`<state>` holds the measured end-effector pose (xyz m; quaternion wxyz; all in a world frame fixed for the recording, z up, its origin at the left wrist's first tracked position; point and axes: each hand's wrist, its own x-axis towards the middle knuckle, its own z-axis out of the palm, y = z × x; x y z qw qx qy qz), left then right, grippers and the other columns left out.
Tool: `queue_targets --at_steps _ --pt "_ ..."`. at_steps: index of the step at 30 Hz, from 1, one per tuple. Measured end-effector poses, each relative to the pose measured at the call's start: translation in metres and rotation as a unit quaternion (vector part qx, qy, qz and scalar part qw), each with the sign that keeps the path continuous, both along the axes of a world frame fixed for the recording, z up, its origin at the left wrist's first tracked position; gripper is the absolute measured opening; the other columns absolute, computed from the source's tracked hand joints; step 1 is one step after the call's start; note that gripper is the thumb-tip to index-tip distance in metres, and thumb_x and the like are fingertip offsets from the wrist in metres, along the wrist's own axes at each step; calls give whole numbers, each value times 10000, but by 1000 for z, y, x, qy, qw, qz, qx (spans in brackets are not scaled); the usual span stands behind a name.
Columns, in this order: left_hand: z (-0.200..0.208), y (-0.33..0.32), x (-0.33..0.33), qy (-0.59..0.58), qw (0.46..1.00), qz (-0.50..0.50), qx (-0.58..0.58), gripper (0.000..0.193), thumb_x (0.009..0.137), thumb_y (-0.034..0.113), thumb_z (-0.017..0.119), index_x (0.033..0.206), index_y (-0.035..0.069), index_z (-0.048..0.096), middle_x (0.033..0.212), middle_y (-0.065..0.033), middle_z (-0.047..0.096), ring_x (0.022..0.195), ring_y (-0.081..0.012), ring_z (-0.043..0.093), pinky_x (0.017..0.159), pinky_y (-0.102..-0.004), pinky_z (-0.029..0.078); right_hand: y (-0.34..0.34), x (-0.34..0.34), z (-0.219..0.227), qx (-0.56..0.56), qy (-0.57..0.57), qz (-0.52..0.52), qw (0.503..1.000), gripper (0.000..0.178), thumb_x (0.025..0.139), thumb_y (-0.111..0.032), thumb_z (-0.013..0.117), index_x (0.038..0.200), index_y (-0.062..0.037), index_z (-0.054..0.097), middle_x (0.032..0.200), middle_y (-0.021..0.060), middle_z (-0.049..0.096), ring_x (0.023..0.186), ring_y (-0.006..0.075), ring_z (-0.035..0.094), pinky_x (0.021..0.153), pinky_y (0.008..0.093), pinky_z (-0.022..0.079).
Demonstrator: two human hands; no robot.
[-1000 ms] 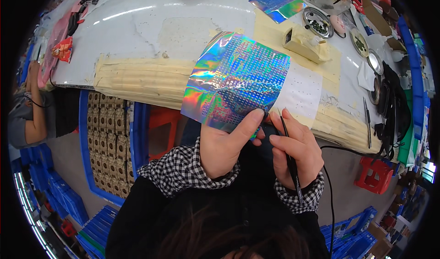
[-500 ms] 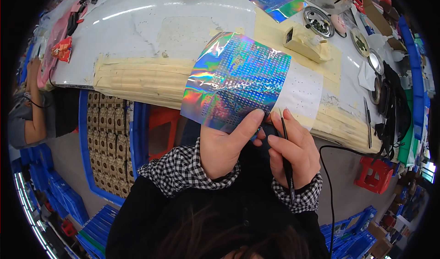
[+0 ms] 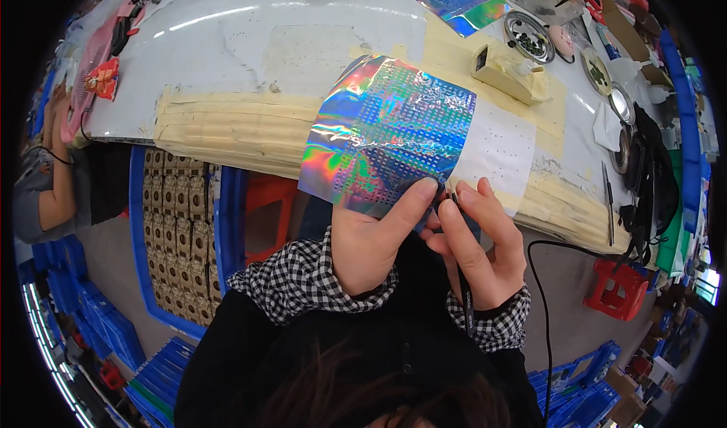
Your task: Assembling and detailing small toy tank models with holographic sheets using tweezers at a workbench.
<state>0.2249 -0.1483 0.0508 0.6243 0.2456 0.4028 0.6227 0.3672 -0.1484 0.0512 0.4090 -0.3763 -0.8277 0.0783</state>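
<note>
My left hand (image 3: pixel 371 242) pinches the lower right corner of a shiny holographic sheet (image 3: pixel 397 125) with rows of small cut squares, thumb on top. Alongside the sheet's right edge shows a white backing paper (image 3: pixel 500 144) with small dots. Closed around slim black tweezers (image 3: pixel 465 295), my right hand (image 3: pixel 481 254) has its fingertips at the sheet's lower right edge, close to my left thumb. The tweezers' tips are mostly hidden by my fingers, and what lies between them cannot be made out.
A second holographic sheet (image 3: pixel 466 4) lies on the white table (image 3: pixel 227 42). To the right are a cream block-shaped holder (image 3: pixel 509 76) and a metal dish of dark bits (image 3: pixel 528 36). A blue crate (image 3: pixel 140 239) of brown parts stands left; another person's arm (image 3: pixel 57 193) is beyond.
My right hand has shifted slightly left and turned, bringing the tweezers toward my left thumb at the sheet's edge. My left hand stays nearly still.
</note>
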Motion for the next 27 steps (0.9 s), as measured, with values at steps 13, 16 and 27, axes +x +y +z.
queue_targets --at_steps 13,16,27 --pt "2 0 0 -20 1000 -1 -3 125 907 27 582 1026 -1 611 917 -53 656 777 -103 630 644 -224 524 2 1 -1 14 -20 13 1000 378 747 -72 747 1113 -29 663 1151 137 566 1001 284 634 868 457 533" --pt "3 0 -1 -13 1000 -4 -7 123 911 32 578 1025 1 611 913 -51 655 773 -100 629 638 -221 523 2 2 -1 16 -21 15 1000 376 747 -70 746 1111 -24 662 1148 137 568 1003 283 633 870 453 533" --pt "2 0 -2 -7 1000 -19 -22 111 913 65 588 1007 13 614 884 -49 656 715 -92 612 581 -220 503 1 4 3 -15 6 28 999 354 761 -57 728 1106 -12 659 1155 139 574 1027 287 630 908 446 514"
